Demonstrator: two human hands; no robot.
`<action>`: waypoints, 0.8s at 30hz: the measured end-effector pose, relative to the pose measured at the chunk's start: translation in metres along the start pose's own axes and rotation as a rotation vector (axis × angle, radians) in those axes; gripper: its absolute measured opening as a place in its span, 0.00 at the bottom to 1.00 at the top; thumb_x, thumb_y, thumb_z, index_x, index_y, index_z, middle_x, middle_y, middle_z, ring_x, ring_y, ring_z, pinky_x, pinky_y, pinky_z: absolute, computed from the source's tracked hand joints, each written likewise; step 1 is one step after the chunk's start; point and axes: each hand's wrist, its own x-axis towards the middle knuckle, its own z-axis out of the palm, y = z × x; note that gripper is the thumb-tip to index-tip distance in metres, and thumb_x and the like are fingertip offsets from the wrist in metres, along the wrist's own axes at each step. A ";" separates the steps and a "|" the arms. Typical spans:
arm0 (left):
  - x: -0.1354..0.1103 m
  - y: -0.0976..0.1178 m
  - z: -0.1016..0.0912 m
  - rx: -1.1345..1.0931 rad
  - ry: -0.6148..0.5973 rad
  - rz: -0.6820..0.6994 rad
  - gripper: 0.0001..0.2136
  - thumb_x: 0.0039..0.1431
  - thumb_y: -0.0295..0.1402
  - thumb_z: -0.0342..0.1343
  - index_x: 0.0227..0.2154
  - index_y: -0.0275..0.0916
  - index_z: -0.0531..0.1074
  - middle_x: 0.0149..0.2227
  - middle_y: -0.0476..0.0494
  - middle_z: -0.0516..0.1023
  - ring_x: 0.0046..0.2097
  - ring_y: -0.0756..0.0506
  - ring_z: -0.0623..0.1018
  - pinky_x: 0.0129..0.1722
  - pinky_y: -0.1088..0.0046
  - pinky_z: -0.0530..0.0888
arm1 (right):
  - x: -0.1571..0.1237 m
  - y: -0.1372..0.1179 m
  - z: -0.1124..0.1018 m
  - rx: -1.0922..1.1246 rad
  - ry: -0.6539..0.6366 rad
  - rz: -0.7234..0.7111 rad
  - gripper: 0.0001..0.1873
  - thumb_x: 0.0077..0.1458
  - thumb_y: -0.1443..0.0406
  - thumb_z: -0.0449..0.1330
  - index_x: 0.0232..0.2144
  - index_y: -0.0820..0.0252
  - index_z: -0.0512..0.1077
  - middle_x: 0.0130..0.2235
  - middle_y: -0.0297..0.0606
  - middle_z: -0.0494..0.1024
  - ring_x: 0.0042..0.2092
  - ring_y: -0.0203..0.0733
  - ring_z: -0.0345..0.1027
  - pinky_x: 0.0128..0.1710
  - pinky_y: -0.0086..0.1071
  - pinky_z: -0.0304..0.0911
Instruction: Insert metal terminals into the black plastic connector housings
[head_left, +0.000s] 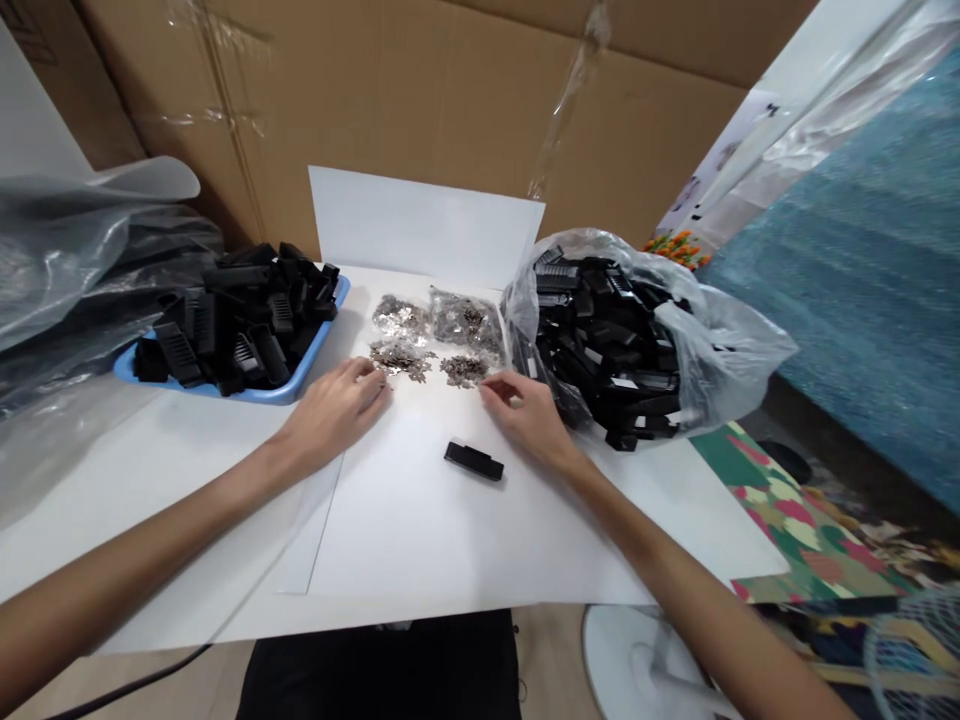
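Brown cardboard [450, 110] forms the backdrop behind the white surface [405, 540], which extends across the work area. Clear plastic sheeting [60, 260] is bunched at the far left. At the right, an open clear plastic bag [735, 350] contains a heap of black plastic housings [600, 330]. At the left, a blue tray [301, 370] holds a second heap of similar black housings [217, 320], stacked above its rim. A white panel [420, 220] leans against the cardboard at the rear centre.

Both hands are positioned at the centre of the surface, spaced apart. The left hand [337, 405] is located beside the front right corner of the tray, fingers curled and directed inward; whether it grips anything cannot be determined. The right hand [529, 415] is located just beside the open bag, thumb and index finger bent into a loop with the tips close together; whether a piece is pinched between them cannot be determined.

Two small plastic bags of metal pieces [465, 320] lie side by side in front of the panel. A single black housing [474, 461] lies slightly angled between the forearms, nearer the person than the fingertips; it is apart from both hands and closer to the right. Two loose piles of small metal pieces lie between the hands: the left pile [401, 360] at the left fingers, the right pile [463, 371] just beside the right fingertips.
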 end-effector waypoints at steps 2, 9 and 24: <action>-0.011 -0.001 -0.003 0.006 0.000 -0.007 0.15 0.76 0.39 0.46 0.47 0.40 0.78 0.52 0.34 0.80 0.52 0.33 0.80 0.50 0.53 0.80 | 0.002 0.008 0.004 -0.083 0.067 0.018 0.09 0.67 0.61 0.57 0.40 0.59 0.75 0.42 0.47 0.78 0.40 0.50 0.72 0.47 0.47 0.71; 0.002 0.000 0.007 0.034 -0.019 0.011 0.15 0.74 0.35 0.48 0.51 0.39 0.78 0.53 0.31 0.78 0.55 0.32 0.78 0.57 0.49 0.77 | 0.013 0.023 0.016 -0.291 0.122 0.018 0.10 0.67 0.67 0.54 0.38 0.58 0.76 0.42 0.48 0.75 0.44 0.54 0.72 0.53 0.51 0.70; 0.006 -0.016 0.017 -0.147 -0.053 -0.006 0.23 0.77 0.46 0.46 0.62 0.40 0.75 0.69 0.30 0.70 0.70 0.30 0.70 0.68 0.43 0.67 | -0.013 0.024 0.015 -0.425 0.125 -0.084 0.19 0.71 0.65 0.49 0.54 0.59 0.76 0.55 0.54 0.81 0.58 0.60 0.71 0.60 0.58 0.69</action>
